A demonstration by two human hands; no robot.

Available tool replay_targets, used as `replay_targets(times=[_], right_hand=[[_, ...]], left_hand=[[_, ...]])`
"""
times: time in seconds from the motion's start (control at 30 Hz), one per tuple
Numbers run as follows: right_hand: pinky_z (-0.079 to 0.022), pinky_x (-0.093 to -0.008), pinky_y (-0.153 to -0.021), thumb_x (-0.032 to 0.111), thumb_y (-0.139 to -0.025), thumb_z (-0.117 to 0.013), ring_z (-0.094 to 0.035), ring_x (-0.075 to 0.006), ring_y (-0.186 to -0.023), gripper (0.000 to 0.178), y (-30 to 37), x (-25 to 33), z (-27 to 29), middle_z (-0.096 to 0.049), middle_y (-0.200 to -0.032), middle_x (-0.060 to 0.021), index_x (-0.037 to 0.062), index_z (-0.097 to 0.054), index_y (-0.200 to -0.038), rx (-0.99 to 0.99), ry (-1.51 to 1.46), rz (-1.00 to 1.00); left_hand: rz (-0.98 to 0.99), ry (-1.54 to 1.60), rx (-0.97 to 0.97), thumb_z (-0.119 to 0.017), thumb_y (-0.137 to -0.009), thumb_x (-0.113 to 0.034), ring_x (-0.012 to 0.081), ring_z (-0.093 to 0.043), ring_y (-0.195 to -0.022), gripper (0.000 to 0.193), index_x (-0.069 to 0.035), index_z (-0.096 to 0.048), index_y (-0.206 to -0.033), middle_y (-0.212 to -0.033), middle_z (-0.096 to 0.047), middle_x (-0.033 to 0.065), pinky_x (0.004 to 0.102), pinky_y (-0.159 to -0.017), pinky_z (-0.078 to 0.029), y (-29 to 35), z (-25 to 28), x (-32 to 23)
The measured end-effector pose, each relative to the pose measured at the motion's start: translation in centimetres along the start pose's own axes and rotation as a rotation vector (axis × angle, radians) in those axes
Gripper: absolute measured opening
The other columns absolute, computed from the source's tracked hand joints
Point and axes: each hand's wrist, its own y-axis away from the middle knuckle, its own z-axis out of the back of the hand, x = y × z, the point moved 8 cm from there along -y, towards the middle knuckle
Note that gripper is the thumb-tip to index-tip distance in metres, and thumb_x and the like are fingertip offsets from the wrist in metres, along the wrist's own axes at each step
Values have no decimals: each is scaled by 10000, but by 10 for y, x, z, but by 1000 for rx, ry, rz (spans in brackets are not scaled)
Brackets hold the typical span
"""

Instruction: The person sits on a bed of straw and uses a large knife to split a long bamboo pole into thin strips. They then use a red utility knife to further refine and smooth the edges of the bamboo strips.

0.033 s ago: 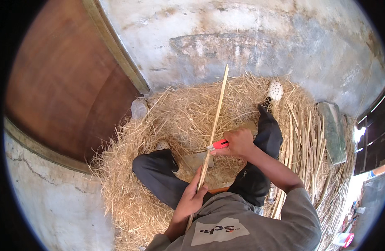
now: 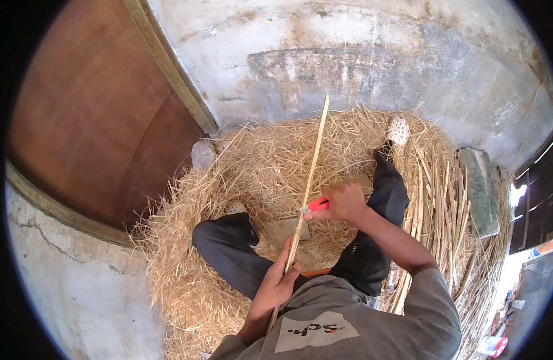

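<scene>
1. As the head view looks down, a long, slender strip (image 2: 314, 157) of pale yellow, wood-like material slants up between the spread legs (image 2: 231, 249), its far end showing against the stained wall (image 2: 378, 66).
2. The strip looks straight and light-toned; a lengthwise line near its lower part may mean it is split or doubled, but the detail is too small to be sure.
3. The left hand (image 2: 275, 289) grips its lower part.
4. The right hand (image 2: 347, 203) is wrapped around a red cutter (image 2: 317, 205), whose front end overlaps the strip.
5. Straw-like shavings (image 2: 183, 285) lie all around; more strips (image 2: 443, 201) lie at right.
</scene>
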Motion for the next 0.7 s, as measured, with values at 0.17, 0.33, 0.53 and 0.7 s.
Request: replay_targets(times=[0.17,0.33,0.53,0.7], right_hand=[[-471,-410,-480,825,-691,-552,-609,-295,-486,749,-15,-48,-17,-563,-504,-111,88,-649,-603,151,26,-288],[-464,-442,-486,791,-723,-559,-590,-317,-477,717,8,-6,-24,-552,-499,-129,88,-658,-627,151,-50,-103],[-499,-444,-537,740,-761,-571,-642,-324,-582,649,-14,-86,-11,-616,-581,-152,110,-724,-742,135,96,-383],[-493,-445,-521,726,-768,-578,-623,-331,-541,656,-10,-68,-12,-590,-550,-150,86,-684,-668,89,37,-310]], left_hand=[[-50,-41,3,-518,-974,-87,56,-416,-606,623,-148,-240,-1528,-844,-497,-10,201,-531,-390,10,3,26],[0,8,10,-526,-977,-92,56,-421,-623,612,-127,-252,-1522,-843,-496,-13,199,-550,-391,11,3,25],[-78,-31,71,-507,-987,-72,52,-401,-686,588,-78,-250,-1515,-856,-457,-20,181,-606,-364,18,-9,22],[-58,6,62,-486,-987,-54,77,-402,-719,574,-52,-248,-1509,-854,-433,-15,190,-658,-364,20,-11,24]])
